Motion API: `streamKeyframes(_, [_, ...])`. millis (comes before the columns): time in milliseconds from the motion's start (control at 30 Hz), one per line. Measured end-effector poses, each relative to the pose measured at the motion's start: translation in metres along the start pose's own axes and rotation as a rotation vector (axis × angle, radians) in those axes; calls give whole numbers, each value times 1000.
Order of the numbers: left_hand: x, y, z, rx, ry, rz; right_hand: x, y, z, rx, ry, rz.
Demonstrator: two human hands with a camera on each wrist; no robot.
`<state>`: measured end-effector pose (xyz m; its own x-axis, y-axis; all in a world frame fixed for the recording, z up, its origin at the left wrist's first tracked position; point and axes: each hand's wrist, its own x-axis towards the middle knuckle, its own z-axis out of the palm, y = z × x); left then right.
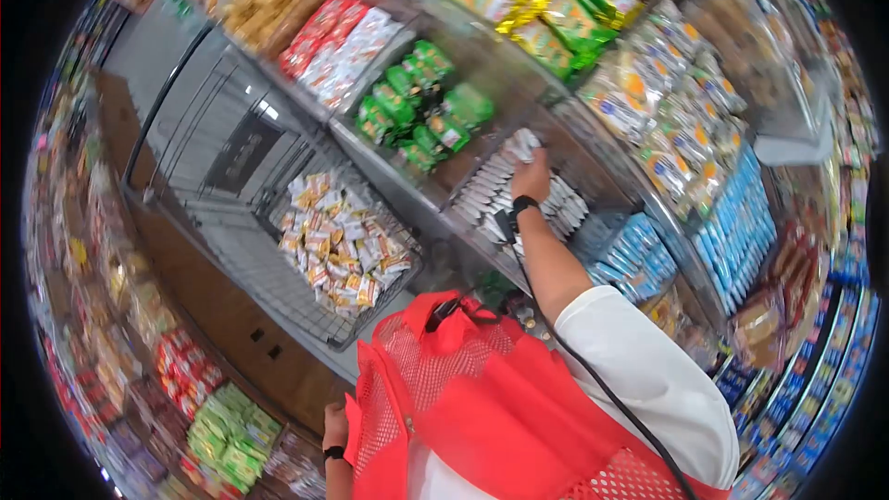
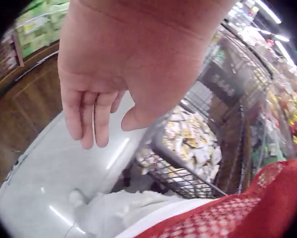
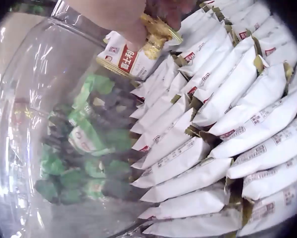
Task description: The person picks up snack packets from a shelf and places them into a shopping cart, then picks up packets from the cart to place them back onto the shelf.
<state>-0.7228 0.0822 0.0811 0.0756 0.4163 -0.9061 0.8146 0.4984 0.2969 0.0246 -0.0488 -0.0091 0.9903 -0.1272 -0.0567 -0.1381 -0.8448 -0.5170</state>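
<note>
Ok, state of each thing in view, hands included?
right hand: in the clear bin, pinching one white packet
left hand: hanging open, holding nothing
white packets: stacked in neat rows
clear bin: open-topped, nearly full
wire basket: part-filled with snack packs

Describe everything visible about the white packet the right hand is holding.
The white packet is a small glossy pillow-style wrapper with a red label and crimped gold ends. The right hand pinches its upper gold end, holding it tilted just above the rows of matching white packets, inside the clear plastic bin.

Wire basket (image 1: 278, 287) of yellow snack packets (image 1: 338, 241)
</note>
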Motion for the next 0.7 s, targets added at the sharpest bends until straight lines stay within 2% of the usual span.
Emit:
streamKeyframes(33, [-12, -21, 8, -17, -2, -23, 10, 20, 23, 16, 152, -168])
streamKeyframes(67, [-23, -41, 15, -57, 4, -44, 1, -3, 2, -9, 89, -20])
streamKeyframes(100, [-35, -57, 24, -94, 8, -60, -1, -7, 2, 26, 93, 37])
streamKeyframes(133, [-42, -69, 31, -144, 14, -73, 4, 4, 14, 77, 144, -19])
streamKeyframes(167, [-48, -79, 38, -191, 23, -82, 0, 4, 19, 156, 198, 61])
streamKeyframes(200, [-54, -89, 46, -237, 29, -89, 5, 8, 25, 242, 145, 141])
streamKeyframes(300, [-59, -117, 70, -400, 64, -102, 29, 15, 32, 652, -344, 558])
streamKeyframes(333, [-58, -129, 80, -463, 77, -102, 35, 17, 31, 768, -443, 512])
streamKeyframes(367, [-54, -139, 88, -537, 92, -97, 43, 16, 34, 762, -468, 491])
streamKeyframes(467, [-33, -197, 122, -829, 169, -88, 61, 17, 33, 696, -533, 477])
streamKeyframes(533, [-21, -231, 148, -909, 204, -77, 67, 17, 30, 597, -581, 510])
streamKeyframes(633, [-24, -248, 171, -483, 195, 45, 84, 35, 28, 298, -658, 353])
streamKeyframes(667, [-27, -250, 176, -437, 129, 37, 88, 41, 25, 195, -662, 289])
streamKeyframes(700, [-36, -230, 173, -392, 61, 31, 81, 35, 14, 256, -652, 305])
